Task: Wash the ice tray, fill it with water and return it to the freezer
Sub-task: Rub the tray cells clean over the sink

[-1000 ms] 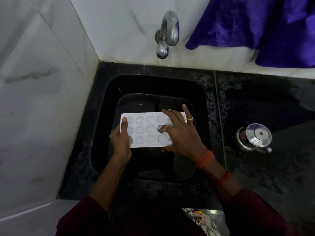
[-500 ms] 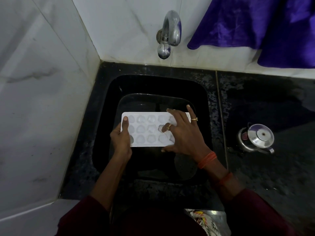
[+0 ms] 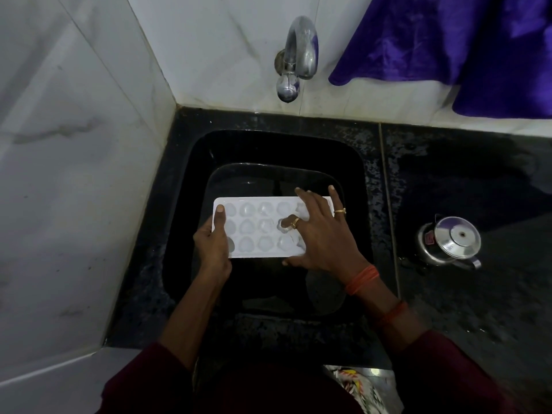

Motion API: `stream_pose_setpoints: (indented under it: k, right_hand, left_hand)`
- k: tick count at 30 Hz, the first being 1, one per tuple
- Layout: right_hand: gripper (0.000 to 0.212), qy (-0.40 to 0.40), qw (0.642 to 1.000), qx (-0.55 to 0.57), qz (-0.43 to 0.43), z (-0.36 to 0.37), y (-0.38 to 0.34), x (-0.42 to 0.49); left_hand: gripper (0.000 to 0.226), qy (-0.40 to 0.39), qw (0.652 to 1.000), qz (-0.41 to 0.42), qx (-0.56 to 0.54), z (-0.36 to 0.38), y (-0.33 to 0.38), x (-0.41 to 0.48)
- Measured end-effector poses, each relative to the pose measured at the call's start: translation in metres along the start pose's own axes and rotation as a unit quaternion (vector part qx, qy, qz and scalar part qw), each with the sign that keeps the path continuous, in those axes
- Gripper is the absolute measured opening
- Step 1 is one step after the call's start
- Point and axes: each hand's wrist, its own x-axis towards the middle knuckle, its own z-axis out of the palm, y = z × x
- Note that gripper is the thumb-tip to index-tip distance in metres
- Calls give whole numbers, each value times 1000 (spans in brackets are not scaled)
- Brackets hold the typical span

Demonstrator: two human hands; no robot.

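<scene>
A white ice tray [image 3: 257,228] with rounded cups is held level over the black sink [image 3: 352,162]. My left hand [image 3: 213,246] grips its left end, thumb lying on the top face. My right hand [image 3: 321,234] spreads over the tray's right end, thumb at the near edge, and one ringed finger is bent down into a middle-row cup. The chrome tap [image 3: 294,58] on the back wall shows no running water.
A steel pressure cooker [image 3: 451,243] stands on the wet black counter [image 3: 478,294] to the right. A purple cloth [image 3: 466,46] hangs on the back wall at upper right. White marble walls close the left side and the back.
The bent finger of my right hand has shifted slightly within the tray's cups. The tray and my left hand stay in place.
</scene>
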Motion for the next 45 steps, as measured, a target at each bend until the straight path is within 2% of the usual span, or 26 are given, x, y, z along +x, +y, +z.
stream_pose_setpoints:
  k: [4,10,15,19,23,31,37,40,45]
  right_hand:
    - [84,3,1000,18,-13,3,1,-2]
    - [90,10,999,39,-21,9,3,-7]
    - [73,78,993,85,-22,7,-2,-13]
    - [59,123,987,100,-29,9,-4,-18]
    - [41,116,989,81,-33,12,-7,-22]
    - [23,78,997,-4,-24,13,-17,-28]
    - [24,103,994,29,-12,12,-14,-26]
    - [16,110,993,30,-7,9,-14,-24]
    - [18,71,997,22,-9,12,-16,-23]
  left_hand:
    - [31,-5,1000,0,0,-1,2,-1]
    - [32,-2,1000,0,-5,-1,1,-3]
    - [29,4,1000,3,-2,0,-1,-3]
    - [36,4,1000,2,-1,0,-1,-3]
    - [31,-1,1000,6,-4,1,0,-6]
    - [22,-6,1000,19,-5,7,0,-9]
    - [21,-9,1000,24,7,10,1,-8]
    - [21,-10,1000,27,4,11,2,-7]
    - [21,-12,999,32,-4,13,4,-9]
